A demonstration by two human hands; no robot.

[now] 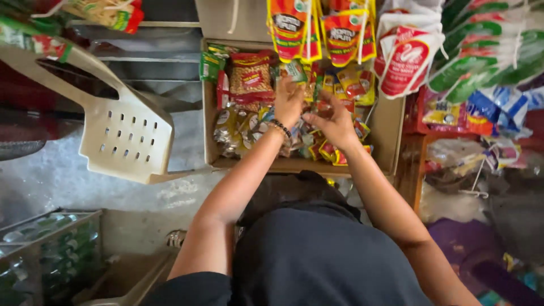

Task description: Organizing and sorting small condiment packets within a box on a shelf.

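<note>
Reaching into a cardboard box (211,136) of small snack packets, both hands work above the heap. At far left a pale plastic chair (127,136) is cut off by the frame edge. The left hand (289,102), with a dark bead bracelet (280,128) at the wrist, pinches a small green-and-white packet (295,71), its lower part hidden by the fingers. The right hand (334,122) hovers just beside it, fingers curled loosely; whether it holds anything cannot be told. Hanging red-and-yellow pouches (317,31) cover the box's far side.
</note>
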